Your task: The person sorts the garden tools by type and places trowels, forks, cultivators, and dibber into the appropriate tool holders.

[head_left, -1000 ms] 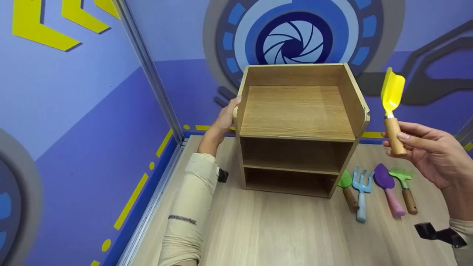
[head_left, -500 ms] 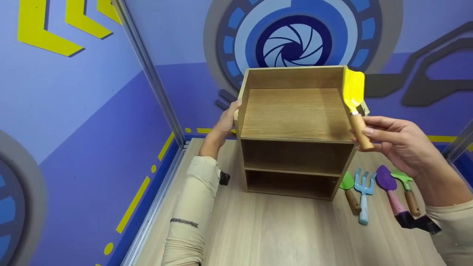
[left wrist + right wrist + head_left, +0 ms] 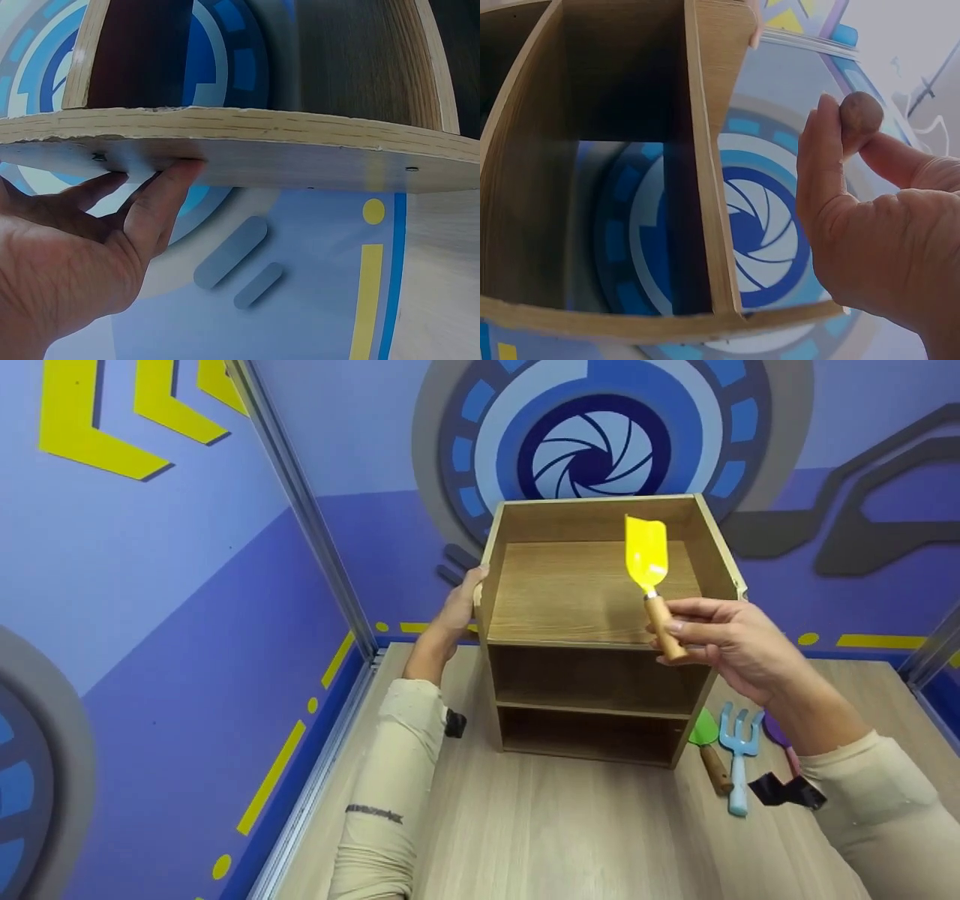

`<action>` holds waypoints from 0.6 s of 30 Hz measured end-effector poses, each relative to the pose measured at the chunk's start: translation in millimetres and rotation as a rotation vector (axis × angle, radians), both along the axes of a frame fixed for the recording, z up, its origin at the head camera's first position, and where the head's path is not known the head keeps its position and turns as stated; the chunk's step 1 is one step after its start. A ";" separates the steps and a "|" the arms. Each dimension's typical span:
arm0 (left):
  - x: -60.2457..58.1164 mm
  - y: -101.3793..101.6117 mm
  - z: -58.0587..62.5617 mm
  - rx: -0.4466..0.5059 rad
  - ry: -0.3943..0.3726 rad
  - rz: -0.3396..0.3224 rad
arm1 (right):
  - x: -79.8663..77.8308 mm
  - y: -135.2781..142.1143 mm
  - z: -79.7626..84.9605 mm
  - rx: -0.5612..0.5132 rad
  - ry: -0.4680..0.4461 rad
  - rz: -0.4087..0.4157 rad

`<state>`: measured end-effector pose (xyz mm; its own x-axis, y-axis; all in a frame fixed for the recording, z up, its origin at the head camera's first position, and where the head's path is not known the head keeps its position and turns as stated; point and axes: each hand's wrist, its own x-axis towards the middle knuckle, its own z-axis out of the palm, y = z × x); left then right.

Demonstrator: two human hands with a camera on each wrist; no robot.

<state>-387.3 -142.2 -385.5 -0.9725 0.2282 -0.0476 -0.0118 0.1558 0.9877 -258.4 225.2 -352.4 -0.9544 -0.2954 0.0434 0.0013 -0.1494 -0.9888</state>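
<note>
My right hand (image 3: 739,641) pinches the wooden handle of a yellow garden trowel (image 3: 646,556) between thumb and fingers. The trowel is held blade up, in front of the top level of a wooden shelf unit (image 3: 592,643). In the right wrist view only the round end of the trowel's handle (image 3: 861,114) shows beyond the fingers; the blade is hidden. My left hand (image 3: 456,604) rests against the outer left side of the shelf unit. In the left wrist view, the left hand's fingertips (image 3: 180,174) touch the side panel (image 3: 247,161).
Right of the shelf on the table (image 3: 555,832) lie a green trowel (image 3: 709,750), a light blue hand fork (image 3: 739,761) and a purple trowel (image 3: 778,731), partly behind my right arm. A blue patterned wall (image 3: 375,540) stands close behind the shelf.
My right hand has carried the yellow trowel leftward, from right of the shelf to in front of its top level. The right forearm now covers the green rake. The left hand stays put.
</note>
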 end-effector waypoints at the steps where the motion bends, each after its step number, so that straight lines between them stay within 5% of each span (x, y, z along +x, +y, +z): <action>1: 0.3 -0.3 -0.2 0.000 -0.002 -0.001 | -2.1 -3.3 0.5 0.012 -0.009 -0.004; 18: 1.6 -0.4 1.0 -0.026 -0.007 -0.020 | -59.3 -56.2 -7.3 0.125 -0.136 -0.042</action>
<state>-385.8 -142.6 -384.6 -0.9674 0.2458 -0.0606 -0.0154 0.1818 0.9832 -317.7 169.0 -359.7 -0.9605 -0.2505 -0.1213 0.1325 -0.0282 -0.9908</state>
